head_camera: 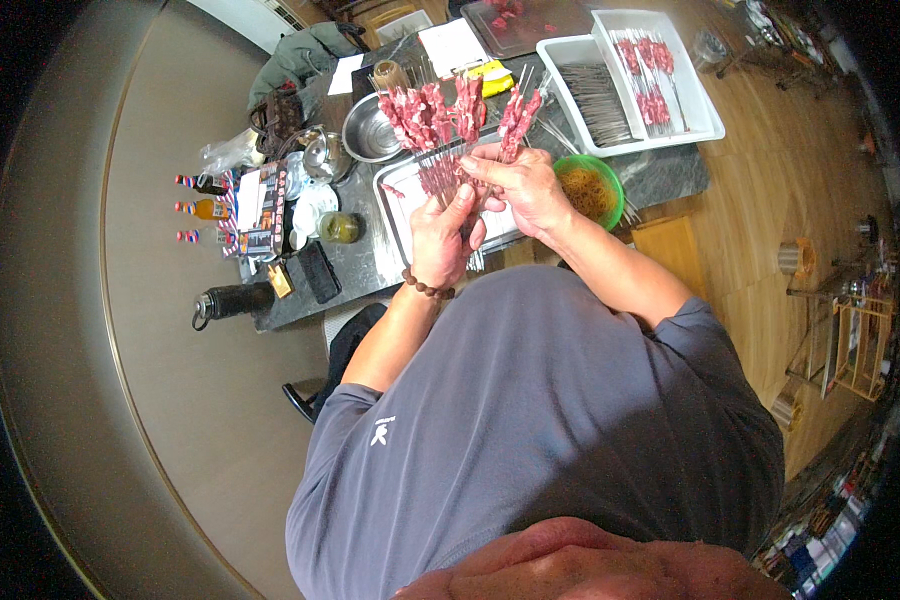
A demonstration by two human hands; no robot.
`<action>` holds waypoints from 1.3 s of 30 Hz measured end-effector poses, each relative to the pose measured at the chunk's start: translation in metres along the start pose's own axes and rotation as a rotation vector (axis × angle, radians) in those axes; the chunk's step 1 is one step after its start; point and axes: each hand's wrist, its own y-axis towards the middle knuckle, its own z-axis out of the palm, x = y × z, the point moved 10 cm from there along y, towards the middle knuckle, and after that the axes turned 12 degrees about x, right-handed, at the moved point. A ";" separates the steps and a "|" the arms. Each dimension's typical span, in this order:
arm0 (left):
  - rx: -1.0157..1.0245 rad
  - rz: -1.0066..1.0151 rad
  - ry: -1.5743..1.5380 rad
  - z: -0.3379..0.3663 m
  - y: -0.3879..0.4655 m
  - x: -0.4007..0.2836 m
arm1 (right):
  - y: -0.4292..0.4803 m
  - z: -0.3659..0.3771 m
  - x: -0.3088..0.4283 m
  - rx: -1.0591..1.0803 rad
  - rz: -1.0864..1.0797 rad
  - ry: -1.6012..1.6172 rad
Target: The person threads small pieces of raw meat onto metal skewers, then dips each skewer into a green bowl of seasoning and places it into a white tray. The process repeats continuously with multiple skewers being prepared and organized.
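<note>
My left hand (444, 225), with a brown bead bracelet (426, 285) at its wrist, grips a fanned bunch of metal skewers threaded with raw red meat (418, 118). The meat points away from me, and the bare shafts gather in the fingers. My right hand (525, 184) holds a smaller group of meat skewers (519, 120) close beside that bunch. Its thumb reaches over toward the left hand's shafts. Beneath both hands lies a white rectangular tray (397, 206) with more meat in it, partly hidden by the hands.
Right of my hands sits a green bowl of rubber bands (589, 191). Beyond it, white bins hold bare skewers (596, 105) and meat skewers (651, 64). A steel bowl (371, 127) stands behind the tray. At left are a glass jar (339, 227), a phone (319, 271) and a black flask (232, 301).
</note>
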 end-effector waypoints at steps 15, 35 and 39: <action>-0.030 0.010 0.030 -0.003 -0.002 0.004 | -0.001 0.001 0.005 0.064 -0.087 -0.052; -0.091 0.047 0.004 -0.012 0.000 -0.003 | 0.005 -0.003 0.001 0.059 -0.148 -0.163; -0.105 0.078 -0.040 -0.017 0.000 -0.002 | 0.004 0.002 0.004 0.124 -0.129 -0.112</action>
